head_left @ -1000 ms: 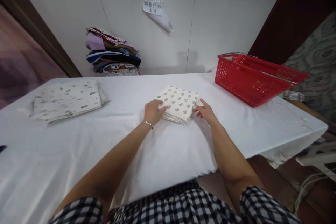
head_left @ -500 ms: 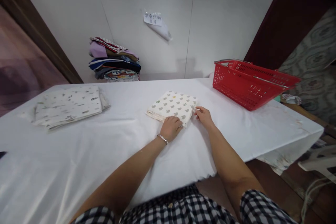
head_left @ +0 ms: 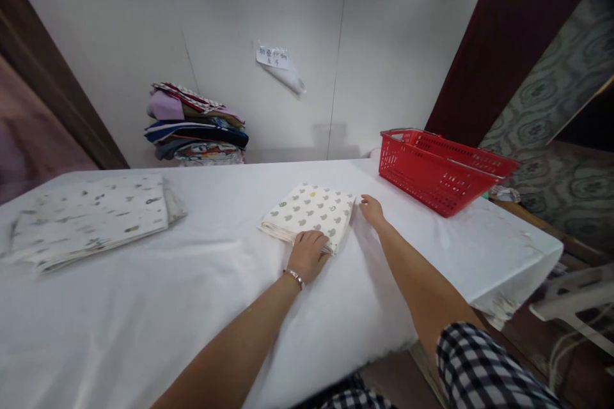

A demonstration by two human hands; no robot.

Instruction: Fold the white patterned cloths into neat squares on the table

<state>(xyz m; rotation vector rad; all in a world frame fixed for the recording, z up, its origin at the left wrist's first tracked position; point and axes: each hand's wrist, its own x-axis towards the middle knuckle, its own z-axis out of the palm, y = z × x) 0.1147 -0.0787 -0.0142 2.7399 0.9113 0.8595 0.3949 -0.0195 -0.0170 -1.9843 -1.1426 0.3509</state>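
Observation:
A folded cream cloth (head_left: 307,208) with grey and a few coloured prints lies on the white-covered table. My left hand (head_left: 308,254), with a silver bracelet at the wrist, is at its near edge, fingers over the top and thumb by the near right corner. Just off the far right corner is my right hand (head_left: 371,209), its fingers slightly bent and apart, holding nothing I can see. Away to the left lies a larger folded white cloth (head_left: 96,211) with small scattered prints.
A red plastic basket (head_left: 432,169) with metal handles stands at the back right of the table (head_left: 192,319). Against the wall at the back left is a stack of folded fabrics (head_left: 196,124). A white plastic stool (head_left: 575,303) is beyond the table's right end.
My right hand has drawn slightly away from the cloth's right edge. The left hand stays at the near edge. The whole view has shifted, with things sitting lower and further left.

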